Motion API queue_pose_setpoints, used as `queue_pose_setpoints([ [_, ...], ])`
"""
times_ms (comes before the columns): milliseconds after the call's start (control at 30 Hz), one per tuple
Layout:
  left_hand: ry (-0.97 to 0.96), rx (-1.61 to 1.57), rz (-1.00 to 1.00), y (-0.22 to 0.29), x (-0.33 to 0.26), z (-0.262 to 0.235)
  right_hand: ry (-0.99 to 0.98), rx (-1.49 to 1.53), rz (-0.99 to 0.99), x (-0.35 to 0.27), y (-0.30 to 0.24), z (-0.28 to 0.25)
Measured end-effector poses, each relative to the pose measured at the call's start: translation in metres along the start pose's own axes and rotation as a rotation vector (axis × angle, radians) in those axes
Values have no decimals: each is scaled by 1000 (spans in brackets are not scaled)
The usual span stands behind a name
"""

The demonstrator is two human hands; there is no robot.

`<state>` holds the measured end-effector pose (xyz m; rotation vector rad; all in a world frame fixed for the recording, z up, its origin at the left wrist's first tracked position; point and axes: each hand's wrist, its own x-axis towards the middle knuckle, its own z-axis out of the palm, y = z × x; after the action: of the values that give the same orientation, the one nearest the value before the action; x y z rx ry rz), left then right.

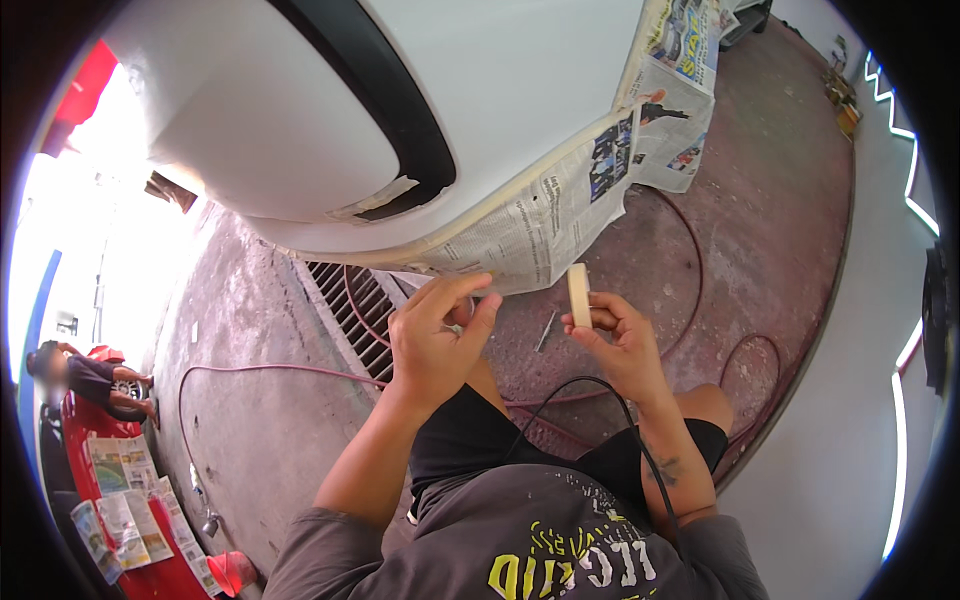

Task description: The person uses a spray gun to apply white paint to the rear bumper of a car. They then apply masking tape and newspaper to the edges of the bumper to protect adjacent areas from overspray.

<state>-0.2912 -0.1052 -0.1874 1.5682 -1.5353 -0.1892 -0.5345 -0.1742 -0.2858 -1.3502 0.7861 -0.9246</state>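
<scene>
Right hand (612, 335) holds tape roll (578, 294), left hand (437, 335) beside

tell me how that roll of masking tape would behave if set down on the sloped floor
The tape roll, held edge-on in the right hand, looks thin and round, so it would likely roll or topple flat. Probably light, pinched easily by fingertips.
</scene>
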Motion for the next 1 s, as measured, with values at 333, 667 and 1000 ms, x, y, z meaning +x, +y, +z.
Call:
queue_pose_setpoints([
  [333, -260, -77, 263, 7, 11, 13, -20, -344, -171, 0, -44, 36],
  [667, -454, -191, -34, -34, -38, 34, -66, -335, 75, -26, -19, 60],
  [1000, -428, -191, -68, -39, -62, 30, -153, -261, 86, -37, -4, 60],
])
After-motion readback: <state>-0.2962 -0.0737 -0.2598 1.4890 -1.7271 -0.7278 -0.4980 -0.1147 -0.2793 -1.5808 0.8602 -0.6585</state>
